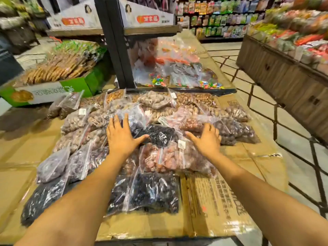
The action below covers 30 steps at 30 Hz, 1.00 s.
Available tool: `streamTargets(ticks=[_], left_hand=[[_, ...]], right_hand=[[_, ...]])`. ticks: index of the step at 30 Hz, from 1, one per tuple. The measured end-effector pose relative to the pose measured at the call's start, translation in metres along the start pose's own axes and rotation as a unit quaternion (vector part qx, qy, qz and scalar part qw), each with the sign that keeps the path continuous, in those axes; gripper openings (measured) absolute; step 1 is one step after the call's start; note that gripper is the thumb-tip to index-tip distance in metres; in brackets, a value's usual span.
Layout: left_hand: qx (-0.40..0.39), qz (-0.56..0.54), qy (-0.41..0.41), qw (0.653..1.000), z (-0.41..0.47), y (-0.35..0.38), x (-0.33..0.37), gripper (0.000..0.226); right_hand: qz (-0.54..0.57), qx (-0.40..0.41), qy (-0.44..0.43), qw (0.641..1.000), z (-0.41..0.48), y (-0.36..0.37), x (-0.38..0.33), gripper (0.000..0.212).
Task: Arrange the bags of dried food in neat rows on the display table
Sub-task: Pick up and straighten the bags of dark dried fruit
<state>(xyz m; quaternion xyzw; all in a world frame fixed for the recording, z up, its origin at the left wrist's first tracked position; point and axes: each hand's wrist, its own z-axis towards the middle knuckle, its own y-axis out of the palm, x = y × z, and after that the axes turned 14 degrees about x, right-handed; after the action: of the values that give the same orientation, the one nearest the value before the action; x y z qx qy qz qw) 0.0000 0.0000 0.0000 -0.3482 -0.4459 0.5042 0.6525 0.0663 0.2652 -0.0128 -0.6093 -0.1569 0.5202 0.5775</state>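
Several clear zip bags of dried food lie in rough rows on the cardboard-covered display table (221,201). A bag of dark dried fruit (159,134) sits in the middle, between my two hands. My left hand (120,134) lies flat with fingers spread on the bags at its left side, thumb touching the dark bag. My right hand (206,139) rests open on the bags at its right side, over a bag of reddish fruit (190,124). Neither hand grips anything. A pink dried-fruit bag (159,158) lies just in front of the dark one, and a large black bag (150,192) lies nearest to me.
A dark metal post (117,50) rises behind the bags. A green box of biscuits (53,89) stands at the back left, and candy bags (177,68) at the back right. A wooden stand (284,82) with packets flanks the tiled aisle on the right.
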Motion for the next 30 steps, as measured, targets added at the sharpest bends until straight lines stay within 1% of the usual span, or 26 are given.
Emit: streamTargets(ticks=[1, 3, 4, 7, 8, 9, 11, 13, 16, 17, 18, 20, 21, 22, 23, 25, 26, 27, 28, 29, 30], left_hand=[[0.010, -0.005, -0.006, 1.000, 0.006, 0.001, 0.002, 0.116], [0.024, -0.004, -0.013, 1.000, 0.015, 0.005, 0.005, 0.117], [0.029, 0.001, -0.004, 1.000, 0.018, 0.006, 0.007, 0.118], [0.037, 0.019, 0.046, 0.998, 0.023, 0.014, 0.018, 0.120], [0.037, 0.021, 0.053, 0.998, 0.026, 0.016, 0.020, 0.120], [0.039, 0.022, 0.052, 0.998, 0.030, 0.019, 0.021, 0.120], [0.043, 0.021, 0.045, 0.998, 0.038, 0.021, 0.022, 0.120], [0.041, 0.038, 0.051, 0.997, 0.047, 0.023, 0.020, 0.120], [0.005, 0.082, 0.048, 0.995, 0.062, 0.023, 0.008, 0.123], [-0.013, 0.102, 0.044, 0.994, 0.067, 0.023, 0.002, 0.127], [-0.027, 0.120, 0.045, 0.991, 0.072, 0.021, -0.001, 0.130], [-0.063, 0.147, 0.057, 0.986, 0.083, 0.019, -0.007, 0.132], [-0.090, 0.164, 0.066, 0.980, 0.088, 0.016, -0.007, 0.132], [-0.121, 0.181, 0.078, 0.973, 0.095, 0.013, -0.006, 0.133], [-0.149, 0.193, 0.089, 0.966, 0.101, 0.010, -0.006, 0.135], [-0.187, 0.191, 0.098, 0.958, 0.111, 0.006, -0.008, 0.138], [-0.190, 0.180, 0.104, 0.959, 0.114, 0.005, -0.011, 0.139], [-0.185, 0.164, 0.114, 0.962, 0.115, 0.005, -0.015, 0.137], [-0.172, 0.147, 0.127, 0.966, 0.114, 0.004, -0.019, 0.132], [-0.151, 0.130, 0.137, 0.970, 0.112, 0.005, -0.023, 0.126], [-0.128, 0.107, 0.143, 0.976, 0.109, 0.004, -0.027, 0.121]], right_hand=[[0.027, 0.008, 0.037, 0.999, 0.010, 0.001, 0.002, 0.089], [0.063, 0.000, 0.106, 0.992, 0.029, 0.003, 0.003, 0.094], [0.083, -0.021, 0.141, 0.986, 0.038, 0.005, 0.003, 0.097], [0.137, -0.046, 0.219, 0.965, 0.068, 0.032, 0.008, 0.118], [0.149, -0.053, 0.241, 0.958, 0.076, 0.039, 0.009, 0.122], [0.167, -0.062, 0.256, 0.950, 0.081, 0.041, 0.008, 0.118], [0.191, -0.061, 0.295, 0.934, 0.088, 0.035, -0.003, 0.099], [0.204, -0.060, 0.309, 0.927, 0.097, 0.036, -0.006, 0.086], [0.189, -0.079, 0.298, 0.933, 0.109, 0.047, 0.000, 0.086], [0.194, -0.085, 0.292, 0.933, 0.113, 0.052, 0.004, 0.082], [0.213, -0.089, 0.299, 0.926, 0.113, 0.051, 0.004, 0.069], [0.244, -0.083, 0.318, 0.912, 0.104, 0.037, -0.004, 0.030], [0.257, -0.078, 0.325, 0.907, 0.101, 0.034, -0.005, 0.024], [0.268, -0.075, 0.339, 0.899, 0.099, 0.031, -0.007, 0.024], [0.280, -0.067, 0.352, 0.891, 0.101, 0.033, -0.006, 0.034], [0.294, -0.068, 0.368, 0.879, 0.103, 0.040, -0.002, 0.086], [0.294, -0.077, 0.365, 0.880, 0.105, 0.049, 0.005, 0.103], [0.286, -0.077, 0.367, 0.882, 0.107, 0.060, 0.011, 0.115], [0.282, -0.065, 0.370, 0.883, 0.107, 0.068, 0.013, 0.123], [0.274, -0.051, 0.369, 0.886, 0.099, 0.061, 0.004, 0.122], [0.259, -0.030, 0.371, 0.891, 0.087, 0.051, -0.012, 0.116]])
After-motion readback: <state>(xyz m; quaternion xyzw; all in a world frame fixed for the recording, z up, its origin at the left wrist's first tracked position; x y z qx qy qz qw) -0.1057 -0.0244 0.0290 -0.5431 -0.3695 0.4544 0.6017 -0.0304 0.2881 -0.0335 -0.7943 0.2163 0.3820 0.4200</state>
